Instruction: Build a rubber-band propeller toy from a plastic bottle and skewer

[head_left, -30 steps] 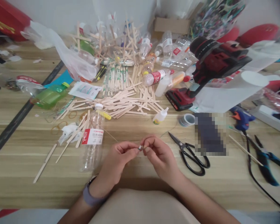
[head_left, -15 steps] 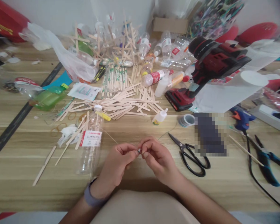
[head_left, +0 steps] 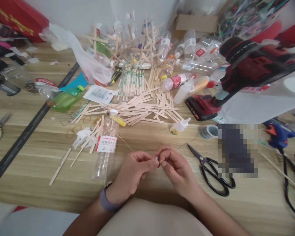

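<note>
My left hand and my right hand meet fingertip to fingertip above the table's near part. Both are closed in a pinch. A tiny whitish piece shows at the left thumb tip; its kind is too small to make out. One thin thread runs from my left hand up toward a clear water bottle standing at its left. Another stretch of thread leaves my right hand toward a tape roll. Black-handled scissors lie right of my right hand.
Wooden craft sticks are heaped ahead, with a small glue bottle nearby. A red cordless drill stands at the right, near a blue glue gun. Plastic bottles crowd the back. A dark strip crosses the left.
The view has turned left, so everything sits farther right in the picture. My two hands keep the same pinch, fingertips together.
</note>
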The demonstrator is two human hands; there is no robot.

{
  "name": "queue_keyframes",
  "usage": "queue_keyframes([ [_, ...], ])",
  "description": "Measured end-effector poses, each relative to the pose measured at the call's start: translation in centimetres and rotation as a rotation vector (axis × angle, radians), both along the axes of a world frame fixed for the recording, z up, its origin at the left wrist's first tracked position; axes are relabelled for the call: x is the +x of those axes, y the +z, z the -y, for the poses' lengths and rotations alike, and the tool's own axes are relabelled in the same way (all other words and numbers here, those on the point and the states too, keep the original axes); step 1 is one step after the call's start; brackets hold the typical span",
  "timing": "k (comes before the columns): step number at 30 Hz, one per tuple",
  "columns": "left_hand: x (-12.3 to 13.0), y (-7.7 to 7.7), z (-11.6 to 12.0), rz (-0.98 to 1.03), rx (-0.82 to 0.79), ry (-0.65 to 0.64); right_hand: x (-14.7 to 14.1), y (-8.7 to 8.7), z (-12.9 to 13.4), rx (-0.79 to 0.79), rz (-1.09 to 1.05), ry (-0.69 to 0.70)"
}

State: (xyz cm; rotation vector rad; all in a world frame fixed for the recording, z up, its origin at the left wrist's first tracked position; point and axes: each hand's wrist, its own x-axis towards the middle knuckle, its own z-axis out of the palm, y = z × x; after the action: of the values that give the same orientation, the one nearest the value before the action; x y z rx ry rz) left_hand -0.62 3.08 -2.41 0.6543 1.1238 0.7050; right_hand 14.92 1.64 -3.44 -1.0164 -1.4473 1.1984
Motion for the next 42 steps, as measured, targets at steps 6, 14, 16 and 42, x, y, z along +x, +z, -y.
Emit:
queue_keyframes([
  [6, -0.27, 0.12, -0.09, 0.046, 0.024, -0.055, 0.04, 0.2, -0.03, -0.074, -0.07, 0.002],
  [14, -0.34, 0.64, -0.18, 0.007, -0.007, -0.079, 0.03, 0.21, 0.03, -0.099, -0.072, -0.006],
  [16, -0.35, 0.58, -0.1, -0.029, 0.015, -0.092, 0.03, 0.23, 0.01, -0.098, -0.053, -0.017],
  [42, -0.46, 0.51, 0.16, -0.038, 0.066, -0.125, -0.34, 0.14, 0.23, -0.087, -0.021, -0.034],
])
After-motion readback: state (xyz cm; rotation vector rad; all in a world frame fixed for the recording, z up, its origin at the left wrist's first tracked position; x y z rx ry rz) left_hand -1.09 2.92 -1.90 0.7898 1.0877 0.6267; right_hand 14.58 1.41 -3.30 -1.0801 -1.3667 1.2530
